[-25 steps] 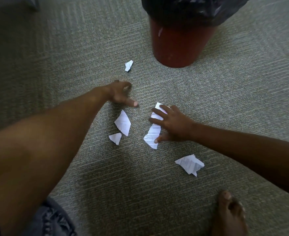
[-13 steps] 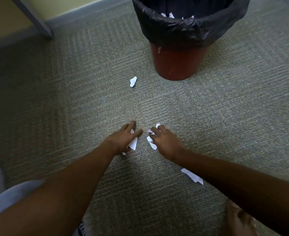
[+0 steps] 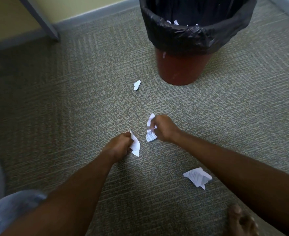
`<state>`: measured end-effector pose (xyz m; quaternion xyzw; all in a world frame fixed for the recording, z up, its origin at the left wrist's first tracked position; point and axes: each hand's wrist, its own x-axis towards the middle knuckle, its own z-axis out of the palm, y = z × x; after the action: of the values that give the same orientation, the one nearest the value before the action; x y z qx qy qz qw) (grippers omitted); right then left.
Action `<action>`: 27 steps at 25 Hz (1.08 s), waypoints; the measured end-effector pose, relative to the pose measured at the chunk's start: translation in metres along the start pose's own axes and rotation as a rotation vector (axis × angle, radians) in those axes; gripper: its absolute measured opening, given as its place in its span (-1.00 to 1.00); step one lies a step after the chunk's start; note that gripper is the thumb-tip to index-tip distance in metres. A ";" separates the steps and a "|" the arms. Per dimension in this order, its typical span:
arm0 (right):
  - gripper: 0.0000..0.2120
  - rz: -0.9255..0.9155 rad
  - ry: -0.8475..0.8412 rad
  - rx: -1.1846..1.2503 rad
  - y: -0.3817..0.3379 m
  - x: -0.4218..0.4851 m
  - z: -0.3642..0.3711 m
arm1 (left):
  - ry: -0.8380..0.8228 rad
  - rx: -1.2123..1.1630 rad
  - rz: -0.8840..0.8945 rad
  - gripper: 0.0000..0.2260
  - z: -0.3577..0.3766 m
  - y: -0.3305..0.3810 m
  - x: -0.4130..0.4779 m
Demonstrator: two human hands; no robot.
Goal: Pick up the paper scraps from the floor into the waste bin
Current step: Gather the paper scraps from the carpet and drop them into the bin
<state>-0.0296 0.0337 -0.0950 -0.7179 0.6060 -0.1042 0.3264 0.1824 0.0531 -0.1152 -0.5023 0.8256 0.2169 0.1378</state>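
Observation:
My left hand [image 3: 119, 146] grips a white paper scrap [image 3: 135, 145] just above the carpet. A little to its right, my right hand [image 3: 164, 127] grips a crumpled printed scrap [image 3: 150, 134]. Another printed scrap [image 3: 197, 177] lies on the carpet under my right forearm. A small scrap [image 3: 137, 85] lies farther off, near the foot of the red waste bin [image 3: 179, 68]. The bin has a black liner [image 3: 188, 36], and white scraps show inside it.
Grey-green carpet covers the floor. A grey furniture leg [image 3: 43, 21] stands at the back left against the wall. My bare foot [image 3: 239, 220] is at the bottom right and my knee in grey cloth [image 3: 9, 208] at the bottom left.
Both hands have closed around the scraps they were pressing on the carpet and lifted them slightly. The view has tilted up, showing more of the bin.

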 end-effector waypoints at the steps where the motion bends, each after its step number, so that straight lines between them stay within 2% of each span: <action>1: -0.91 0.011 0.010 0.050 -0.011 0.009 -0.017 | 0.005 -0.041 -0.029 -0.86 0.000 0.000 0.000; 5: -0.89 -0.102 0.047 0.263 -0.065 0.028 -0.123 | -0.001 -0.156 -0.150 -0.91 0.000 0.001 0.006; 8: -0.88 -0.175 0.270 0.465 -0.093 0.022 -0.204 | 0.007 -0.164 -0.134 -0.91 -0.005 0.003 0.019; 10: -0.87 -0.173 0.438 0.593 -0.093 0.021 -0.244 | 0.077 -0.271 -0.150 -0.89 -0.015 0.006 0.030; 12: -0.83 -0.098 0.572 0.616 -0.078 0.029 -0.272 | 0.168 -0.424 -0.157 -0.88 -0.036 0.015 0.039; 17: -0.73 0.250 0.792 0.591 -0.014 0.062 -0.289 | 0.467 -0.868 -0.131 -0.96 -0.136 0.069 0.070; 19: -0.80 0.296 0.766 0.625 0.002 0.069 -0.290 | 0.572 -1.048 -0.077 -0.94 -0.188 0.090 0.081; 20: -0.87 0.287 0.708 0.662 0.005 0.070 -0.293 | 0.627 -1.102 -0.037 -0.93 -0.213 0.100 0.086; 21: -0.85 0.276 0.638 0.703 0.007 0.070 -0.297 | 0.673 -1.146 0.010 -0.92 -0.236 0.108 0.090; 23: -0.58 0.267 0.524 0.772 0.009 0.068 -0.309 | 0.730 -1.226 0.066 -0.90 -0.275 0.125 0.098; 25: -0.52 0.267 0.543 0.780 0.005 0.062 -0.320 | 0.731 -1.317 0.059 -0.88 -0.302 0.138 0.109; 27: -0.71 0.228 0.643 0.763 -0.004 0.050 -0.326 | 0.711 -1.386 0.026 -0.89 -0.318 0.148 0.116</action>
<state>-0.1922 -0.1244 0.1443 -0.4085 0.6689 -0.4976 0.3715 -0.0053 -0.1351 0.1416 -0.5033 0.5019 0.5112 -0.4832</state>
